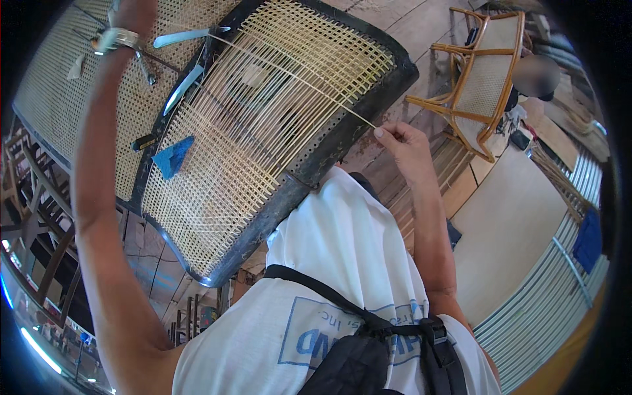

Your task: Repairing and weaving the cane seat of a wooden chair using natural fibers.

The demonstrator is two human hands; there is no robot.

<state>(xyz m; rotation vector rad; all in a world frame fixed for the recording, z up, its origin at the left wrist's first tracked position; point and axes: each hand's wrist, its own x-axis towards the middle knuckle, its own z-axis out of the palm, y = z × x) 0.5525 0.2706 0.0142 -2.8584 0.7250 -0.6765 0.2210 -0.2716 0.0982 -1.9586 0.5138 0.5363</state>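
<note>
A dark-framed chair panel [355,36] lies in front of me, its woven cane [210,197] denser at both ends and only straight parallel strands across the middle. My right hand [403,146], just off the panel's right edge, pinches a thin cane strand [309,83] between thumb and fingers. That strand runs taut across the panel toward its upper left edge. My left hand [137,16] is raised at the top left, over another woven cane surface [59,99]; its fingers lie mostly outside the picture. Near it are two pale, slim tools [187,37] along the frame's left edge.
A blue scrap [173,158] and a small black-handled tool [143,141] rest at the panel's left. At the upper right stands a rattan chair [487,66], with a person behind it. A pale board [507,204] and corrugated sheeting [540,303] lie right. Dark chair frames [49,243] crowd the left.
</note>
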